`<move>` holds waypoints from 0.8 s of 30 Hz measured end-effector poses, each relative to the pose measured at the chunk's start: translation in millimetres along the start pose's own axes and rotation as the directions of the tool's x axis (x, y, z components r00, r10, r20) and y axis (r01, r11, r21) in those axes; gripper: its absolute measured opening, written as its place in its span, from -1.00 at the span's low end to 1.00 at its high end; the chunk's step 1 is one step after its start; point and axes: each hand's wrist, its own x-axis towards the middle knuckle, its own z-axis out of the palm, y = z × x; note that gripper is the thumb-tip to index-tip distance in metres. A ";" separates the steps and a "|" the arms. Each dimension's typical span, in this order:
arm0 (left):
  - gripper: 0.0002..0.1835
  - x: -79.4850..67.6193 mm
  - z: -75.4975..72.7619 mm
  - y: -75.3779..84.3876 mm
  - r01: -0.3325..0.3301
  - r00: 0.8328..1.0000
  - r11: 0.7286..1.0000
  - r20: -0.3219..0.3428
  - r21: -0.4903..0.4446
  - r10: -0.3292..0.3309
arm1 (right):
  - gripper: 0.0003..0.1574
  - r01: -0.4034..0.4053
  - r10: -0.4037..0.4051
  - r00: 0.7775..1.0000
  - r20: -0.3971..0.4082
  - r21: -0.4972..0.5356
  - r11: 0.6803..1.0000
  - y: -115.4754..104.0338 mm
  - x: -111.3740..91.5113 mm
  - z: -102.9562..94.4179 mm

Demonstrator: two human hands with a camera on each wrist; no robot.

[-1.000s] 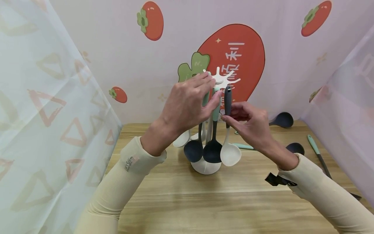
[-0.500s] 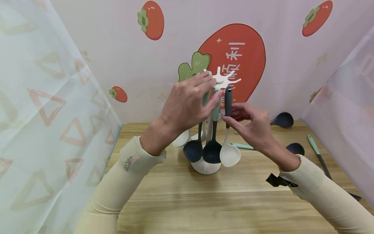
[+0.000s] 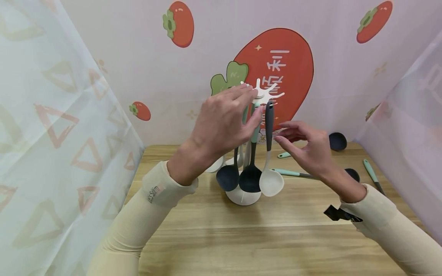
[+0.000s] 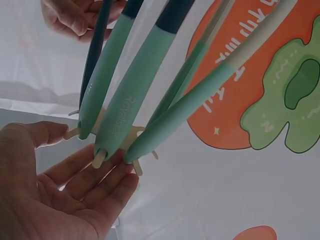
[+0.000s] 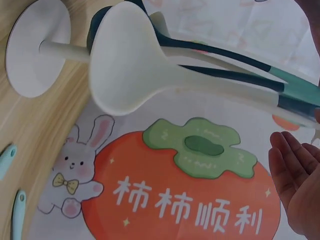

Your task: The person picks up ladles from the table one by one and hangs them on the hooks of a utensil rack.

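A white utensil rack (image 3: 243, 198) stands on the table, with a ring of hooks on top and several utensils hanging from it. My left hand (image 3: 222, 120) reaches over the top. In the left wrist view its fingers lie fairly straight against the hook plate (image 4: 134, 134), and the thumb touches one hook. A white ladle (image 3: 271, 183) with a dark grey handle hangs on the near right side. Beside that handle my right hand (image 3: 308, 147) is apart from it, with fingers loosely bent and nothing held. Two dark ladles (image 3: 250, 179) with green handles hang left of the white one.
On the table at right lie more utensils: a green handle (image 3: 286, 172), a dark round head (image 3: 337, 141) and another green-handled utensil (image 3: 371, 171). A printed cloth wall (image 3: 193, 69) encloses the back and sides.
My right hand has let go of the white ladle's handle and moved to the right. The ladle stays hanging. My left hand has hardly moved.
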 end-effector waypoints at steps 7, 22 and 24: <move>-0.58 4.1 -0.6 7.7 0.000 0.999 0.999 0.044 0.052 -0.003 | -0.52 -0.021 0.023 1.000 0.012 -0.091 0.996 15.3 -6.0 -10.0; -0.60 4.9 2.0 12.9 0.032 0.996 0.997 0.085 0.065 -0.038 | -0.59 -0.108 0.125 0.990 0.062 -0.232 0.967 49.1 -17.8 -24.4; -0.60 4.8 1.5 12.3 0.030 0.995 0.997 0.093 0.068 -0.036 | -0.59 -0.125 0.148 0.986 0.074 -0.254 0.959 54.3 -19.4 -26.3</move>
